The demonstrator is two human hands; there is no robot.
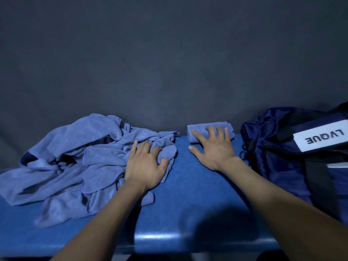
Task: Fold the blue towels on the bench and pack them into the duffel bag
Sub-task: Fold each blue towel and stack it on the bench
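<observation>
A heap of crumpled light-blue towels (79, 159) covers the left half of the blue bench (188, 194). My left hand (146, 162) lies on the heap's right edge, fingers and thumb curled into a bunch of towel cloth. A small folded towel (199, 129) sits at the back of the bench, right of centre. My right hand (214, 147) rests on it with straight spread fingers, thumb stretched out over the bench. The dark navy duffel bag (282, 153) stands at the right end, just right of my right wrist; whether it is open does not show.
A dark grey wall (169, 63) rises directly behind the bench. The bag carries a white label (322, 137) and black straps (316, 178). The bench's glossy front edge (188, 240) runs along the bottom; bare bench surface lies between the heap and the bag.
</observation>
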